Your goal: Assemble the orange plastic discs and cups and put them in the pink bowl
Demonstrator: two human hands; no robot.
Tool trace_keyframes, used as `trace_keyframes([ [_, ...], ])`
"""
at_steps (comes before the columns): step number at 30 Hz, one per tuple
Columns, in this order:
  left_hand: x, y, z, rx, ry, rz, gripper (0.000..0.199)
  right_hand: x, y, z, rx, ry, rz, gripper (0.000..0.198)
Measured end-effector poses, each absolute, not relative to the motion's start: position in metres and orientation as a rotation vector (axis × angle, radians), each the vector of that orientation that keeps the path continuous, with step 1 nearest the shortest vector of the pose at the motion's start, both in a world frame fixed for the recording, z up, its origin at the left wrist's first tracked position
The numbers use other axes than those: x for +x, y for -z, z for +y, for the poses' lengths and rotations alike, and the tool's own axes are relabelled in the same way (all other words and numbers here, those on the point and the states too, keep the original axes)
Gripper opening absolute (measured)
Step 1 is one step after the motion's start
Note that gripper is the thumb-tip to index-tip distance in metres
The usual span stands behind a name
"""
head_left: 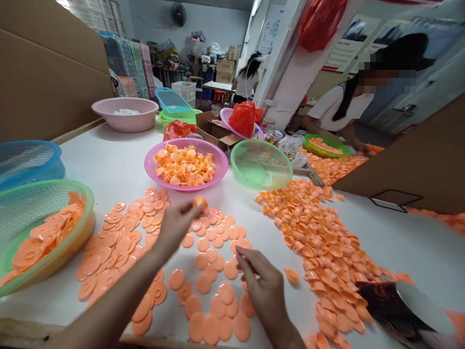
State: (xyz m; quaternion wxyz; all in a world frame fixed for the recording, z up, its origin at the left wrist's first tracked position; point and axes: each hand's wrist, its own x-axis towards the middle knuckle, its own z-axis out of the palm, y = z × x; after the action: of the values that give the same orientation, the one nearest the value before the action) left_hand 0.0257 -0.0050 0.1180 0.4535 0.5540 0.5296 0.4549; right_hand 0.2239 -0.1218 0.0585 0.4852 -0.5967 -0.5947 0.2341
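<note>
My left hand [176, 220] is reached forward over the table, its fingers closed on a small orange plastic cup [200, 202]. Just behind it stands a pink basin [148, 167] heaped with orange cup-and-saucer pieces [185, 165]. My right hand [263, 278] hangs low over the flat orange plastic saucers [210, 328], thumb and fingers pinched together; I cannot make out whether anything is in them. Beside that hand lies a single orange cup [291, 276]. Many more saucers [112, 242] are spread on the left, and a long heap of loose cups [327, 252] runs down the right.
A green basket [89, 213] with saucers and a blue basket [29, 162] stand left. Another green basket [261, 165] is beside the pink basin. Cardboard [414, 160] stands at right; a co-worker [345, 106] handles pieces behind it. A dark object [392, 310] lies lower right.
</note>
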Motion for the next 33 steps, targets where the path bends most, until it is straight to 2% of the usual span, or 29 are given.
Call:
trace_keyframes([
  [3, 0.039, -0.151, 0.046, 1.291, -1.157, 1.275, 0.051, 0.280, -0.062, -0.124, -1.685, -0.457, -1.307, 0.024],
  [5, 0.039, -0.152, 0.050, 1.342, -1.144, 1.355, 0.052, 0.317, -0.060, -0.132, -1.859, -0.361, -1.184, 0.027],
  [8, 0.020, -0.116, 0.017, 1.751, -0.878, 1.381, 0.032, 0.358, -0.052, -0.146, -2.035, -0.321, -1.086, 0.030],
  [12, -0.021, -0.046, -0.046, 2.025, -0.741, 1.265, 0.027, 0.371, -0.041, -0.156, -2.116, -0.374, -1.160, 0.033],
  [17, -0.047, -0.013, -0.082, 2.246, -0.625, 1.401, 0.028, 0.364, -0.028, -0.150, -2.212, -0.646, -1.113, 0.034],
  [21, -0.053, -0.017, -0.079, 2.235, -0.654, 1.506, 0.028, 0.347, -0.037, -0.138, -2.231, -0.734, -1.090, 0.033],
  [24, -0.054, -0.024, -0.083, 2.245, -0.655, 1.430, 0.025, 0.307, -0.053, -0.130, -2.081, -0.830, -1.121, 0.033],
  [28, -0.048, -0.027, -0.092, 2.418, -0.441, 1.258, 0.028, 0.239, -0.063, -0.115, -1.763, -1.146, -1.186, 0.016],
  [33, -0.046, -0.021, -0.087, 2.445, -0.472, 1.378, 0.023, 0.185, -0.057, -0.097, -1.654, -1.245, -1.348, 0.005],
])
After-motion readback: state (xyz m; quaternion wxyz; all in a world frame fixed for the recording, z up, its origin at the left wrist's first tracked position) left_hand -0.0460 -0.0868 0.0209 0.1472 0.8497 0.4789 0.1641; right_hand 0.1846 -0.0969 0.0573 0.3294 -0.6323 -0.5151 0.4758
